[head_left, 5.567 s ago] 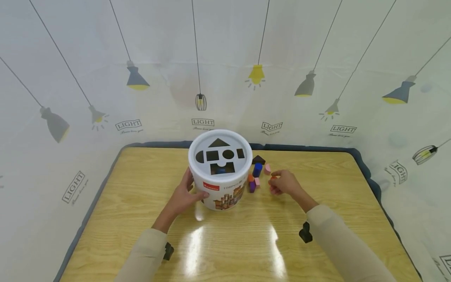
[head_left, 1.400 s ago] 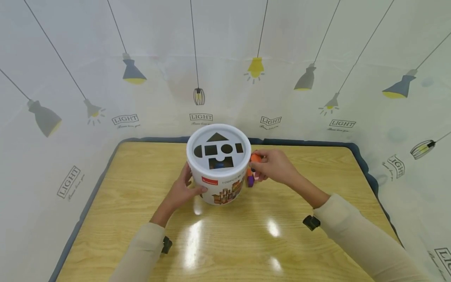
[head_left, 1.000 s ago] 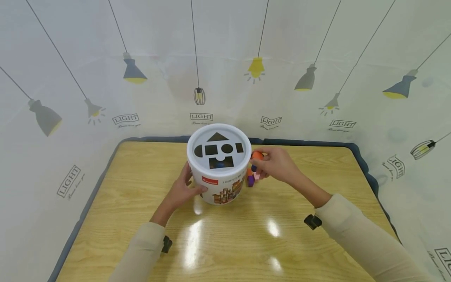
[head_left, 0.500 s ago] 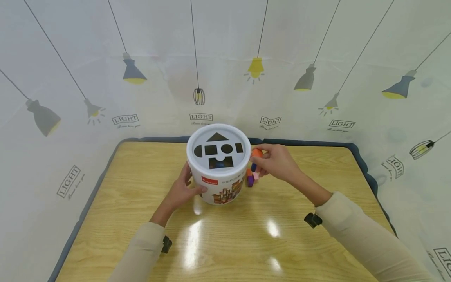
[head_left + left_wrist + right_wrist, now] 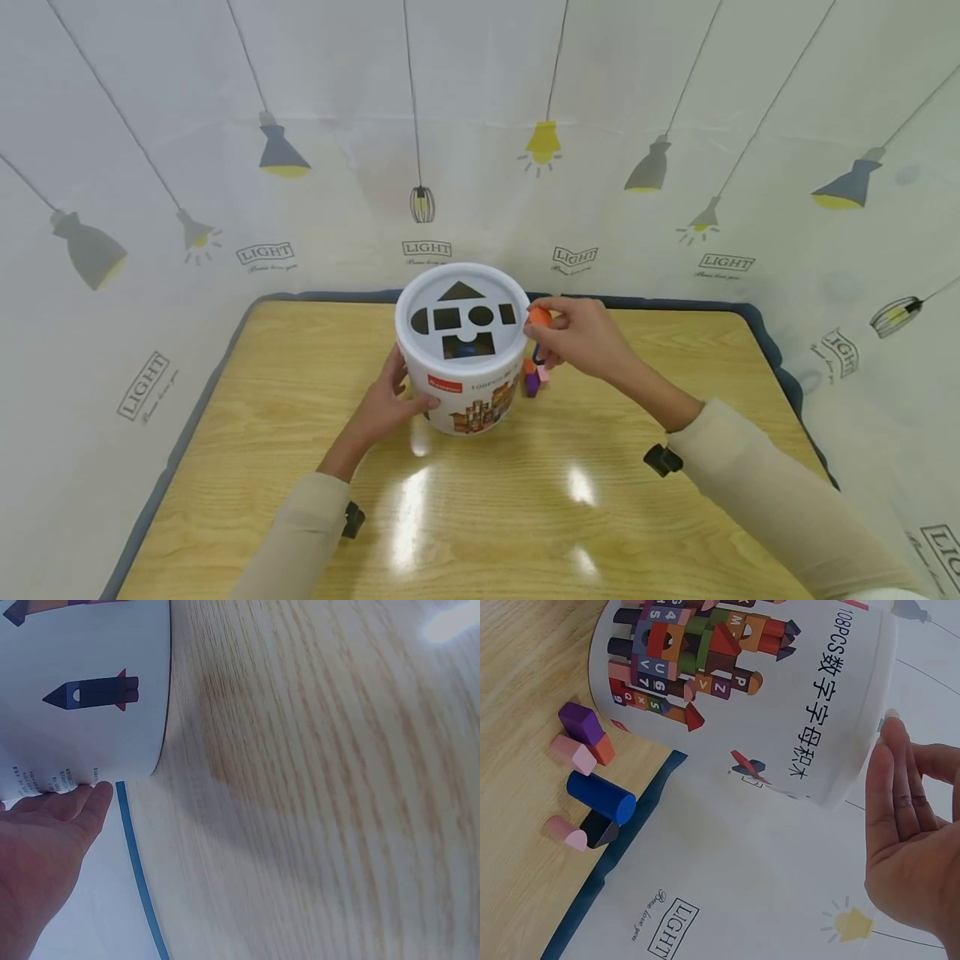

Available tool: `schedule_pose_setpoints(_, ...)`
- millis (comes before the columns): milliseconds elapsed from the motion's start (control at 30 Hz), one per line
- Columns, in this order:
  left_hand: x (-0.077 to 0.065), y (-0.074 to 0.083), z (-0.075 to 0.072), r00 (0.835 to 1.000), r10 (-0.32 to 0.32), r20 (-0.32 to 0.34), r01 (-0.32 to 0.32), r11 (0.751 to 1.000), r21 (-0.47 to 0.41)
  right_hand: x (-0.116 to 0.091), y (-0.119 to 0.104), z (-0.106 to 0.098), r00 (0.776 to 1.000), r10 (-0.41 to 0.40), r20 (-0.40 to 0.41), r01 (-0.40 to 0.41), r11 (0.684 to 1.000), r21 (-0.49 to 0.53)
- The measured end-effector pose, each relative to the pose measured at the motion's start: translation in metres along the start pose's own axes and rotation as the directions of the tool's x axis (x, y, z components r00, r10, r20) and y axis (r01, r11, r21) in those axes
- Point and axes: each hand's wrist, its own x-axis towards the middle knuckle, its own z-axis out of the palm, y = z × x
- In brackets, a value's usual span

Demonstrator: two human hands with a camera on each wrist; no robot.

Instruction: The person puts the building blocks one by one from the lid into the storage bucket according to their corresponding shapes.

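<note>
A white toy-block bucket (image 5: 468,400) stands on the wooden table, its lid (image 5: 427,354) cut with shaped holes. My left hand (image 5: 378,408) grips the bucket's left side, thumb on the front; in the left wrist view its fingertips (image 5: 96,804) press the printed wall. At the lid's right rim, my right hand (image 5: 588,337) pinches an orange block (image 5: 539,317); the fingers hide this block in the right wrist view. Below that hand lie a blue cylinder (image 5: 600,796), a purple block (image 5: 580,722), a pink block (image 5: 574,754) and an orange block (image 5: 603,750).
A black triangular block (image 5: 598,829) and a pink half-round block (image 5: 565,832) lie beside the blue cylinder. Behind the table (image 5: 637,525) hangs a pale curtain (image 5: 480,150) printed with lamps. A dark blue edge borders the tabletop.
My right hand has picked the orange block up from the table right of the loose blocks and brought it leftward and up to the lid's rim. The left hand keeps its hold on the bucket.
</note>
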Motion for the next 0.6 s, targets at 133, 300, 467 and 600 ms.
schedule_pose_setpoints(133,0.001,-0.003,0.0,1.0,0.023,-0.012,-0.023,1.0,0.001,0.006,-0.005,0.005,1.0,-0.003,0.012,0.003,1.0,-0.001)
schedule_pose_setpoints(300,0.002,-0.006,0.001,1.0,0.024,-0.018,-0.024,1.0,0.001,0.013,-0.006,0.009,1.0,-0.003,0.026,0.002,1.0,0.01)
schedule_pose_setpoints(467,0.001,-0.004,0.0,1.0,0.02,-0.019,-0.02,1.0,0.008,0.019,-0.012,0.014,0.998,-0.037,0.051,0.037,0.999,0.004)
schedule_pose_setpoints(600,-0.001,-0.002,0.001,1.0,0.016,-0.016,-0.015,1.0,0.013,0.023,-0.019,0.019,0.996,-0.033,0.083,0.03,0.999,0.036)
